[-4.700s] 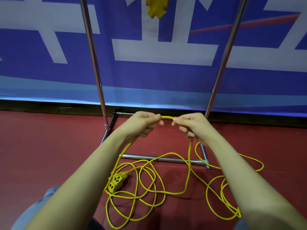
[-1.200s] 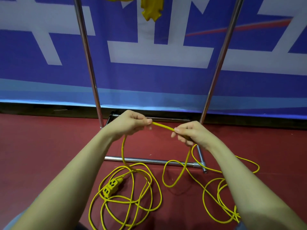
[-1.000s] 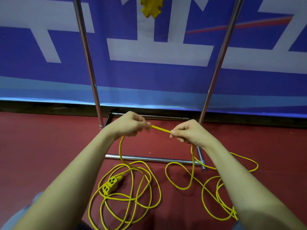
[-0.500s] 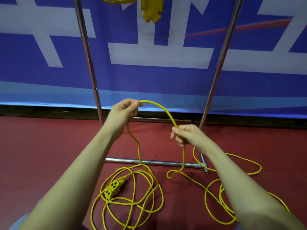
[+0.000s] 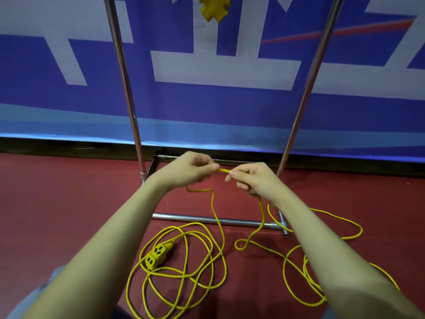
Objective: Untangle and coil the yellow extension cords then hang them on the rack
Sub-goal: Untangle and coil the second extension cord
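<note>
Nearest the camera, two bare forearms reach forward and away over a dark red floor. Between and below them the yellow extension cord lies on that floor in loose overlapping loops, most of them heaped on the left, with a second cluster of loops on the right running under the right forearm. Its yellow socket block rests among the left loops, long axis on a diagonal, the near end pointing down-left and the far end up-right where the cord leaves it.

Farther out, a chrome base bar of the rack lies across the floor from left to right, and strands of cord cross over it as they rise toward the hands. The left hand has its fingers curled and pinches the cord between thumb and fingertips; a strand drops from under it, bends right, then falls to the left heap. The right hand is likewise curled and pinches the same cord just beside the left hand; its strand hangs nearly straight down, then hooks left on the floor. Between the two hands a short piece of cord is stretched, running left to right and tilted slightly down toward the right.

Beyond the hands, two chrome uprights of the rack climb out of view, the right one leaning rightward. Behind them hangs a blue and white banner. At the top edge a yellow plug-like piece hangs between the uprights.
</note>
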### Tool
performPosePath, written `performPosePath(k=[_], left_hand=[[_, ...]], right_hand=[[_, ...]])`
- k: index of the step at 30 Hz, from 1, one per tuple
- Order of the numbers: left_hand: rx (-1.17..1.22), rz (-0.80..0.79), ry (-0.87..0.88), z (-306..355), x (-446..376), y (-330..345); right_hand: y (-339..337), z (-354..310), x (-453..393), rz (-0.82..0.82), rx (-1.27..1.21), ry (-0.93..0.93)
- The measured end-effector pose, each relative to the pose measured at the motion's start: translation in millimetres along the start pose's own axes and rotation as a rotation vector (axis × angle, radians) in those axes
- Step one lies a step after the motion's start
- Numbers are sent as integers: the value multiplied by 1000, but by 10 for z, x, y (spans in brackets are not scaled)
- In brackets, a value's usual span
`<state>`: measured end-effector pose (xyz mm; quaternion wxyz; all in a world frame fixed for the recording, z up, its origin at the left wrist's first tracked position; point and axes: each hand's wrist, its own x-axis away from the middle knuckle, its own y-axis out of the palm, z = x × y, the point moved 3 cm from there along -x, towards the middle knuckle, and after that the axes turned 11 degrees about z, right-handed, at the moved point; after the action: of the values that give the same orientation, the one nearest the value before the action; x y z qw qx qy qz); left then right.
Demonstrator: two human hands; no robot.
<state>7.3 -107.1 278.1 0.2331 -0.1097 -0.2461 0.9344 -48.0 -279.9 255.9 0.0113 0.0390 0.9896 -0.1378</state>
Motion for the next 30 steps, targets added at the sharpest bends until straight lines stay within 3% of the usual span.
performPosePath(k=[5, 8, 12, 15, 18, 20, 24, 30], left_hand=[[66, 319, -59, -42, -11, -268], [-27, 420, -100, -184, -25, -420], [-223, 246, -195, -354, -1, -378], [-165, -49, -240, -307, 59, -243], [-1, -190, -187, -181, 111, -46], [81, -171, -149, -124, 109, 24], [53, 25, -102, -126, 78, -114], [45, 197, -178, -342, 126, -370]], right_hand=[[-58, 120, 5, -15, -12, 47], [-148, 251, 25, 6, 44, 82], [-197, 263, 41, 14, 74, 89], [-178, 168, 47, -14, 93, 68], [-66, 50, 48, -74, 81, 30], [4, 1, 42, -87, 41, 8], [82, 61, 36, -100, -8, 17], [-69, 317, 75, -66, 67, 134]])
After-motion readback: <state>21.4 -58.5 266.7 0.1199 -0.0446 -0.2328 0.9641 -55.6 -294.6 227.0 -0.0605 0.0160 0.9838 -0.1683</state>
